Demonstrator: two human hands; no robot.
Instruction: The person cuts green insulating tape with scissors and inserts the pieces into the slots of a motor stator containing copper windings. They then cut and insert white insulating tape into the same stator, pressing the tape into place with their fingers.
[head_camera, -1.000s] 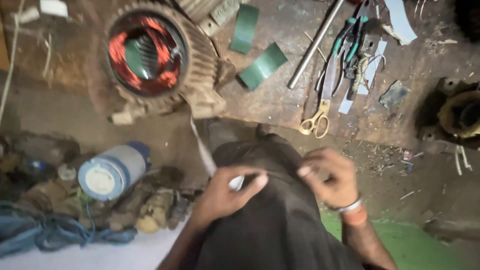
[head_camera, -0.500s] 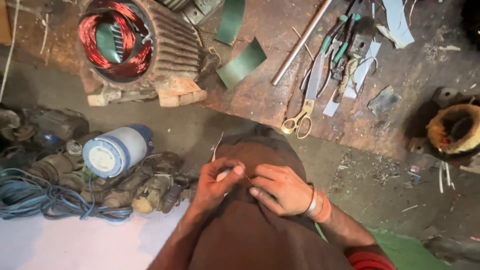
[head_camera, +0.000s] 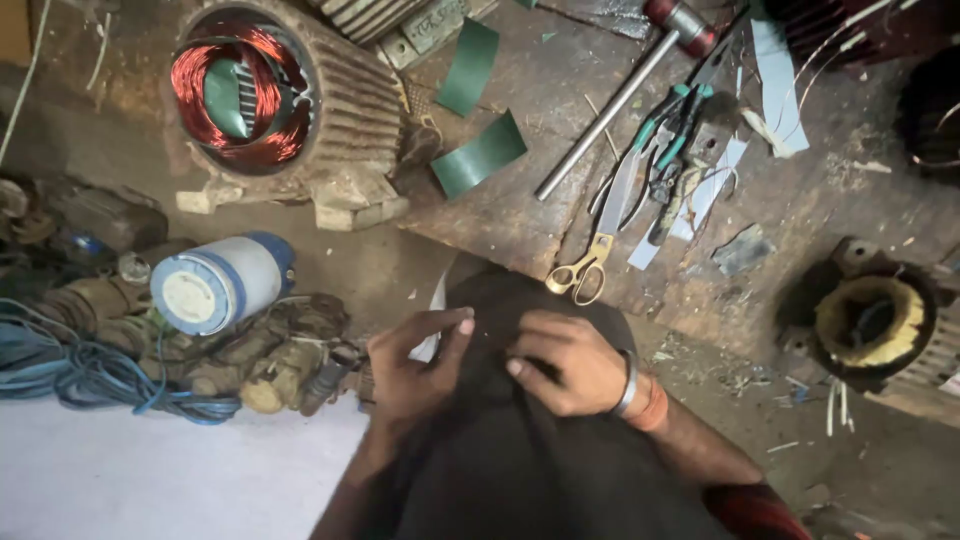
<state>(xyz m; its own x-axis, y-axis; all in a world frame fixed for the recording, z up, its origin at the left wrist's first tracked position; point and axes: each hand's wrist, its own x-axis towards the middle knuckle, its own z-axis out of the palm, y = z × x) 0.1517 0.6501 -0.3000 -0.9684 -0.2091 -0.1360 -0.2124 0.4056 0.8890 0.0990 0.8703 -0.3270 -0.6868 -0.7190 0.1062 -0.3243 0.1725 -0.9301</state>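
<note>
Right up close, both hands sit on a dark cloth (head_camera: 520, 450) draped over the person's lap. The left hand (head_camera: 410, 365) has its grip pinched, thumb and forefinger tips together near a pale strip (head_camera: 437, 310) that pokes out from behind the cloth's upper left edge; whether the strip is actually caught in that pinch cannot be told. The right hand (head_camera: 565, 360), a metal bangle (head_camera: 628, 383) and an orange band at the wrist, lies knuckles-up with the fingers curled down and pressing into the cloth, the grip bunched on the fabric.

Just left of the hands, on the floor, a white and blue cylinder (head_camera: 215, 282) lies on its side among grimy old parts, with a tangle of blue cable (head_camera: 90, 375) beyond it toward the left edge.

Moving out, the worn counter (head_camera: 520, 215) begins just above the cloth. At its near edge lie yellow-handled scissors (head_camera: 590, 255), blades pointing away. Further in, two dark green sheet pieces (head_camera: 478, 155) lie beside each other, and a hammer with a long steel handle (head_camera: 620, 105) runs diagonally toward the far edge. Teal-handled pliers (head_camera: 670, 135) rest just right of it, among pale paper strips.

At the counter's far left corner stands a ribbed motor housing (head_camera: 340, 120), its open mouth showing copper windings (head_camera: 235, 100). Off the right side, another round stator (head_camera: 865, 315) sits on the floor.
</note>
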